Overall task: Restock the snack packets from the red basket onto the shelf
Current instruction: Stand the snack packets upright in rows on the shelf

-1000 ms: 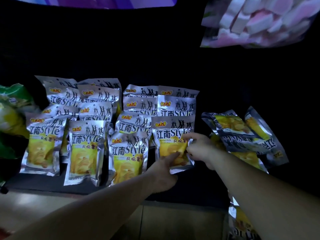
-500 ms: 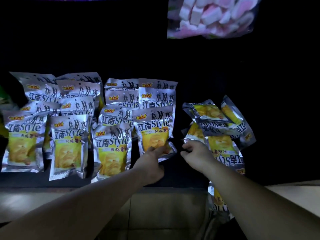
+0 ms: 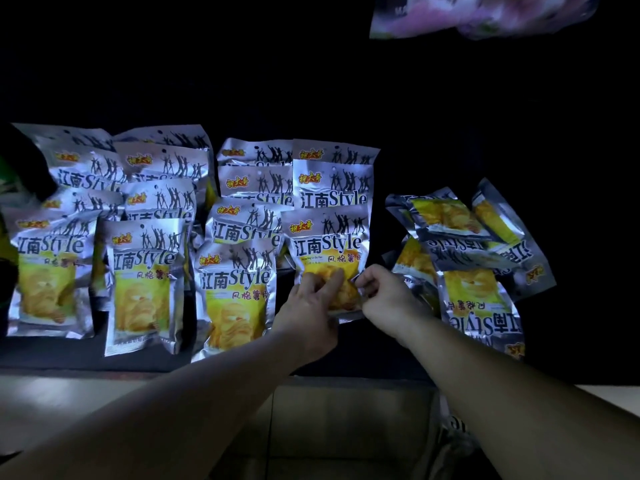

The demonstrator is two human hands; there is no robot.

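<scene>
Several silver and yellow snack packets stand in overlapping rows on the dark shelf [image 3: 86, 358]. Both hands are on the front packet of the rightmost row [image 3: 327, 251]. My left hand [image 3: 311, 303] holds its lower left part, fingers curled over the yellow front. My right hand [image 3: 384, 299] pinches its lower right edge. The red basket is not in view.
A loose heap of the same packets [image 3: 474, 254] lies upside down on the shelf to the right of my hands. A bag of pink and white sweets [image 3: 485, 15] hangs at the top right. Something green [image 3: 5, 188] shows at the left edge. A pale floor [image 3: 329, 427] lies below the shelf.
My right hand was off the front packet half a second ago and has moved back to pinch its right edge. My left hand has slid a little higher on the packet.
</scene>
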